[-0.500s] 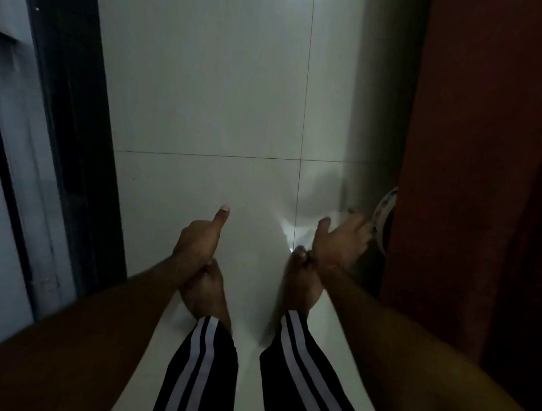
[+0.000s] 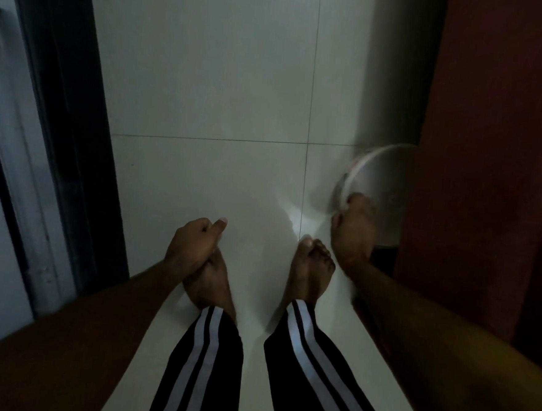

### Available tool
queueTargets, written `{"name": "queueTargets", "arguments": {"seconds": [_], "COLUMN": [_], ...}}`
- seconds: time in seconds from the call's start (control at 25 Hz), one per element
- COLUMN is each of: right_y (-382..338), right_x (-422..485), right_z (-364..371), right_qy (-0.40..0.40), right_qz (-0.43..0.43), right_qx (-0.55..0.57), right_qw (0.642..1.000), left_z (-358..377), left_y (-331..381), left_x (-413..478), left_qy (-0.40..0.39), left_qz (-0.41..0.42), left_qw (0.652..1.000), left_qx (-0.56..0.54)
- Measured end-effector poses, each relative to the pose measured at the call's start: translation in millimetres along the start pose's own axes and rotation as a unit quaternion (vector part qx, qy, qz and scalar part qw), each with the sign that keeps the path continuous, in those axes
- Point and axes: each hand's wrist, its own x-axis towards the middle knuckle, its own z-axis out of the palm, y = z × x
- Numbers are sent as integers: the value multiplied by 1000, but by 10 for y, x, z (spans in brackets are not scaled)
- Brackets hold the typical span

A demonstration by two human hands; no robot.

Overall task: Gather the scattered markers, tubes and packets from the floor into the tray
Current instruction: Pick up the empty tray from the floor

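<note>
A round pale tray (image 2: 384, 178) stands on edge at the right, half hidden behind a dark red curtain (image 2: 491, 156). My right hand (image 2: 354, 233) grips the tray's near rim. My left hand (image 2: 196, 242) hangs over my left foot with its fingers curled shut and the thumb pointing forward, holding nothing. No markers, tubes or packets show on the floor in this dim view.
White floor tiles (image 2: 223, 89) stretch ahead. A dark door frame (image 2: 68, 111) runs along the left. My bare feet (image 2: 310, 269) and striped black trousers (image 2: 207, 361) fill the lower middle.
My right hand has closed on the tray's rim and drawn the tray out from behind the curtain. My left thumb has lowered onto the fist.
</note>
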Motion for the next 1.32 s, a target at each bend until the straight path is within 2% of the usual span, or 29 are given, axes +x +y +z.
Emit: {"name": "queueTargets", "arguments": {"seconds": [0.04,0.12,0.16,0.24,0.28,0.36,0.4,0.44,0.48,0.56,0.6,0.72,0.8,0.84,0.88,1.0,1.12,1.16,1.2,1.24,1.28,1.32], "right_y": [-79,-372,-526,-790,-918,-1051,-1078,-1082,-1070,-981,-956,-802,-605,-487,-367,-4,218,232,222,160,96,14], "right_x": [-13,-290,-420,-704,-794,-891,-958,-993,-951,-652,-449,97,290,327,328,192,55,-35,-170,-341,-550,-768], "right_z": [-116,-221,-191,-263,-365,-739,-979,-1241,-1466,-1730,-1783,-1482,-1127,-963,-818,-533,-428,-431,-468,-492,-522,-589], "right_qy": [-32,-128,-174,-216,-196,-95,-49,-13,24,66,42,-128,-187,-187,-176,-114,-33,-28,-47,-99,-171,-241], "right_qz": [-78,-224,-257,-305,-300,-234,-190,-156,-131,-72,-24,167,286,330,361,403,432,438,439,446,434,387], "right_qx": [-12,12,13,26,64,149,195,261,347,511,580,679,727,747,758,787,819,821,812,786,736,666], "right_qw": [996,966,950,927,931,956,961,953,929,854,813,703,596,546,514,453,376,365,381,417,490,591], "left_z": [37,118,141,171,168,156,155,168,198,315,356,389,321,263,188,44,-265,-373,-376,-396,-323,-278], "left_y": [22,112,175,302,341,412,453,526,604,772,827,855,669,500,313,-392,-502,-457,-430,-490,-607,-661], "left_x": [-28,-93,-133,-178,-186,-161,-117,-74,-21,92,159,279,251,222,185,129,-207,-330,-462,-540,-606,-704], "left_qy": [-1,10,24,78,118,188,196,170,120,13,-10,-10,-6,5,16,13,-15,-16,-21,-28,-34,-37], "left_qz": [-1,-4,-13,-49,-64,-77,-79,-85,-86,-73,-69,-74,-97,-112,-131,-167,-179,-170,-163,-151,-136,-129], "left_qw": [1000,999,997,986,978,966,967,973,982,993,995,997,995,994,991,986,984,985,985,987,988,989], "left_qx": [-13,-46,-73,-136,-156,-160,-146,-130,-117,-91,-75,-27,-7,1,1,11,-15,-28,-45,-47,-58,-68]}}
